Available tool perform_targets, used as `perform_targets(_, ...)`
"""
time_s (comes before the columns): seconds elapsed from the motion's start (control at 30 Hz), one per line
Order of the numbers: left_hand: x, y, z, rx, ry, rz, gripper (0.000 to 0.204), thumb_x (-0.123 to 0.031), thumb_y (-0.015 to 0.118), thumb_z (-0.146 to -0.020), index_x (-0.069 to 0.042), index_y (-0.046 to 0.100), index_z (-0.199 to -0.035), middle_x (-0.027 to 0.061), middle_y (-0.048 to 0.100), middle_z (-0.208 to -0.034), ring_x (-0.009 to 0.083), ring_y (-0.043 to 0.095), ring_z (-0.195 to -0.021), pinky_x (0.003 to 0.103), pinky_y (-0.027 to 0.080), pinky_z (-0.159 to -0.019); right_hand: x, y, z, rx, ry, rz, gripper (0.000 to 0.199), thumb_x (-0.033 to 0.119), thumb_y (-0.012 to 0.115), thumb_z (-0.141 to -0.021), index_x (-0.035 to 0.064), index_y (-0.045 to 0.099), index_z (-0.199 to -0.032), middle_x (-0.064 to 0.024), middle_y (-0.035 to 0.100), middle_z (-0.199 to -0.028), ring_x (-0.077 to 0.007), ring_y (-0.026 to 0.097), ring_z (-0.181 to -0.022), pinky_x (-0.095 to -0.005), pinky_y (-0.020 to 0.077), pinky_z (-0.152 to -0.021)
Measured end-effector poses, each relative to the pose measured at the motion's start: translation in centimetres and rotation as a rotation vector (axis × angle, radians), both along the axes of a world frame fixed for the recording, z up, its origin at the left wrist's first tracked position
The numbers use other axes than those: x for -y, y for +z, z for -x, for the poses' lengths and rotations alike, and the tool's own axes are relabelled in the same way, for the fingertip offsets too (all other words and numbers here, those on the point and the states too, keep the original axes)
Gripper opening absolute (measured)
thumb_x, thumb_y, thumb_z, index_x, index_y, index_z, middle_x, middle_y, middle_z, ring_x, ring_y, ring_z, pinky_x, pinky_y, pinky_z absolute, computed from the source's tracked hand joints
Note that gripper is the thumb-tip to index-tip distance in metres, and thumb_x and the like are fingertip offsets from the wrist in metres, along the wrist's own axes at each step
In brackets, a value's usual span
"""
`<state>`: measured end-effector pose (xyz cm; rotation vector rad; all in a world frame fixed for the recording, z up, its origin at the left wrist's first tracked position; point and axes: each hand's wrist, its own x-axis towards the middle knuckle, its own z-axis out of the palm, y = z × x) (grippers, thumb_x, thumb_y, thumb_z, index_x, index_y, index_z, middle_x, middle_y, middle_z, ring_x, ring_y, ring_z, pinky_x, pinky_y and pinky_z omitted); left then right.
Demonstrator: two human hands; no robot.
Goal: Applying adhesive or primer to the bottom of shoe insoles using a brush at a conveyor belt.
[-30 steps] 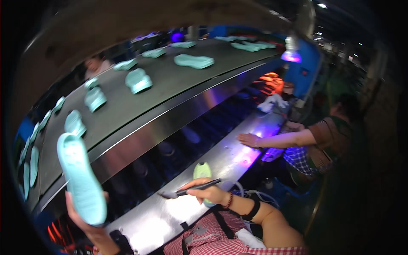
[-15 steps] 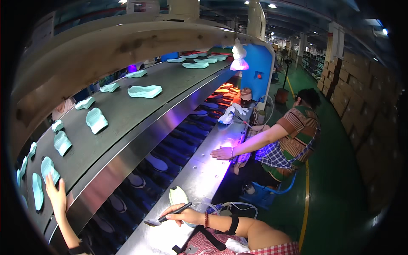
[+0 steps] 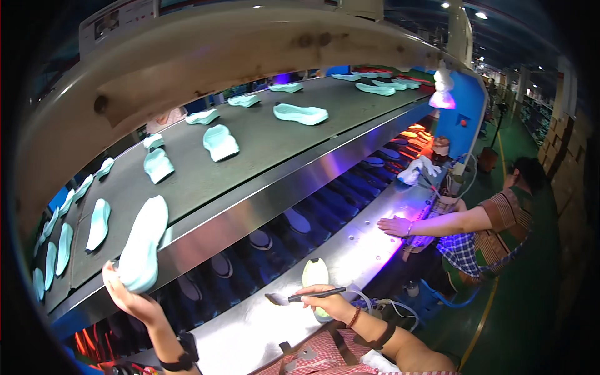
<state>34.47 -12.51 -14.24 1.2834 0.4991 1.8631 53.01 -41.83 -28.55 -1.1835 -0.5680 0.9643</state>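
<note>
At the lower left, my left hand (image 3: pixel 134 306) grips the lower end of a mint-green shoe sole (image 3: pixel 145 240). This sole is tilted up over the front edge of the upper conveyor belt (image 3: pixel 187 169). My right hand (image 3: pixel 331 302) holds a brush with a black handle (image 3: pixel 312 295); its dark bristles point left, just over the lit metal ledge. Partly beneath my right hand, a pale yellow-green sole (image 3: pixel 315 273) lies on that ledge (image 3: pixel 250 337).
Several mint-green soles (image 3: pixel 220 143) rest along the upper belt. Darker soles (image 3: pixel 260 239) lie on the lower level, under the steel rail (image 3: pixel 250 219). A seated co-worker (image 3: pixel 494 219) has one hand flat on the ledge, near white gloves (image 3: pixel 420 169) and a hanging lamp (image 3: pixel 442 90).
My left hand has taken a sole off the upper belt and lifted it toward me. The brush still sits in my right hand, over the ledge. The view has swung left.
</note>
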Motion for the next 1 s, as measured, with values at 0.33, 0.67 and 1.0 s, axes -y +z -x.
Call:
perform_targets(0.33,8.8,-9.3,5.9,0.227,-1.329,0.657,0.075,-0.048,0.051,-0.077,-0.001,0.027,-0.131,0.0211,0.047,-0.119,0.0404,0.047,-0.107,0.053,0.037,-0.091,-1.0,2.3,-0.5,-0.088,-0.025,-0.174,0.022,-0.008,0.058,-0.073,-0.0036,0.06,-0.094,-0.0153,0.062,-0.097,-0.0192,0.059,-0.089,-0.0304,0.0447,-0.086)
perform_targets(0.67,15.5,-17.3,-1.1,0.406,-1.531,1.13,0.094,-0.078,0.018,-0.07,-0.008,0.027,-0.133,0.0195,0.039,-0.128,0.0412,0.039,-0.116,0.052,0.029,-0.098,-5.1,0.4,1.6,-0.062,0.215,-0.051,0.021,-0.001,0.062,-0.075,-0.0053,0.059,-0.096,-0.0103,0.063,-0.085,-0.0129,0.06,-0.072,-0.0237,0.0491,-0.066)
perform_targets(1.0,17.1,-16.6,-2.9,0.195,-1.113,1.147,0.075,-0.067,0.021,-0.079,-0.011,0.035,-0.128,0.0084,0.04,-0.128,0.0249,0.041,-0.116,0.039,0.031,-0.098,-8.0,0.8,3.2,0.718,0.067,-0.149,0.022,0.01,0.065,-0.071,0.0029,0.063,-0.091,-0.0104,0.063,-0.086,-0.0205,0.059,-0.081,-0.029,0.0462,-0.071)
